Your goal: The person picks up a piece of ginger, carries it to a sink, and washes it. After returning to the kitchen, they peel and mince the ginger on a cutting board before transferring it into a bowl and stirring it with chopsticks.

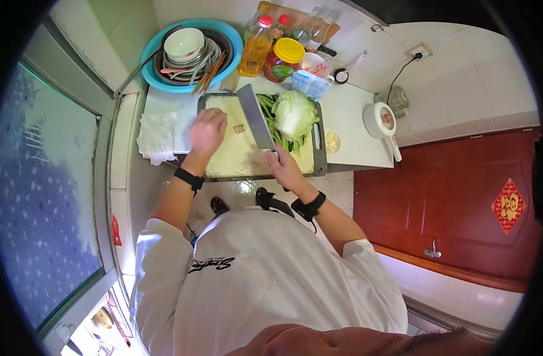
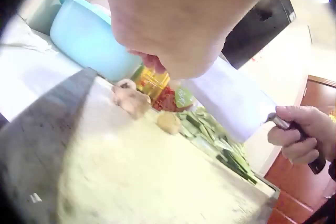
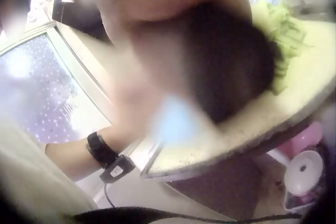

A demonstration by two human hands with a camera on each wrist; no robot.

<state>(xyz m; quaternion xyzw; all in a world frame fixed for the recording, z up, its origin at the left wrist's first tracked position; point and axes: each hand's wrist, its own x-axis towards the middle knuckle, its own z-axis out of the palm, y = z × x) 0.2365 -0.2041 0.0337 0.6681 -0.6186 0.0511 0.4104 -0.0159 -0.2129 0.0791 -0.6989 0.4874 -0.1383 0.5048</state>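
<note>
My right hand (image 1: 285,168) grips the dark handle of a cleaver (image 1: 257,118), its broad blade raised over the cutting board (image 1: 230,160). To the left, my left hand (image 1: 208,130) is above the board with its fingers bent loosely, and no held thing shows. A small tan piece (image 1: 238,128) lies on the board between the hands. In the left wrist view, a pinkish, knobby piece (image 2: 131,102) lies beside it, hidden in the head view. Cut green strips (image 1: 266,107) and a half cabbage (image 1: 295,115) occupy the board's right side. The right wrist view is blurred.
A blue basin (image 1: 158,83) with bowls and chopsticks stands back left. Behind the board are an oil bottle (image 1: 255,50) and a yellow-lidded jar (image 1: 284,59). A white cloth (image 1: 157,136) lies left, a white-handled pot (image 1: 379,121) right.
</note>
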